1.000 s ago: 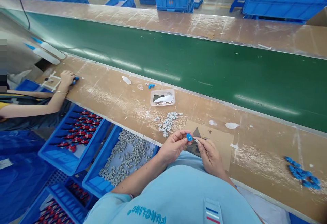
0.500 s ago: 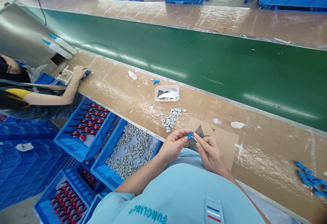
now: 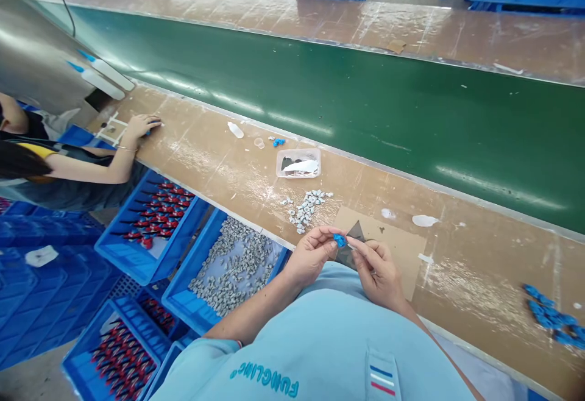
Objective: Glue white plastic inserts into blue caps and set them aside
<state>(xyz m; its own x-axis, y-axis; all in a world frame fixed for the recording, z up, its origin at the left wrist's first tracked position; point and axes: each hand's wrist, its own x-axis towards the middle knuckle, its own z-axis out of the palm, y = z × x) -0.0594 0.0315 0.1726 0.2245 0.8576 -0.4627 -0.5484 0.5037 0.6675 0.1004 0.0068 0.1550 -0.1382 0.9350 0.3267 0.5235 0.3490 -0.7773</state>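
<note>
Between the fingertips of my left hand (image 3: pixel 314 256) is a small blue piece (image 3: pixel 339 240), held above the table's near edge. My right hand (image 3: pixel 375 267) is pinched close beside it, fingertips at the piece's right side; whatever they grip is too small to make out. Under the hands lies a cardboard sheet (image 3: pixel 406 248) with a dark grey triangular sheet (image 3: pixel 355 230) on it. Small grey pieces (image 3: pixel 308 209) are scattered just beyond my left hand. Farther back sits a clear plastic tray (image 3: pixel 298 164) with dark and white items inside.
Blue pieces (image 3: pixel 551 315) lie at the right. A small bottle (image 3: pixel 235 130) and more blue bits (image 3: pixel 278 142) are behind. The green belt (image 3: pixel 320 84) runs beyond. Blue crates (image 3: pixel 183 294) stand lower left. A co-worker's hand (image 3: pixel 139 125) rests on the table at left.
The blue piece looks slightly turned between my fingertips, and more of the dark triangular sheet shows. The co-worker's hand has shifted and now covers most of a blue item.
</note>
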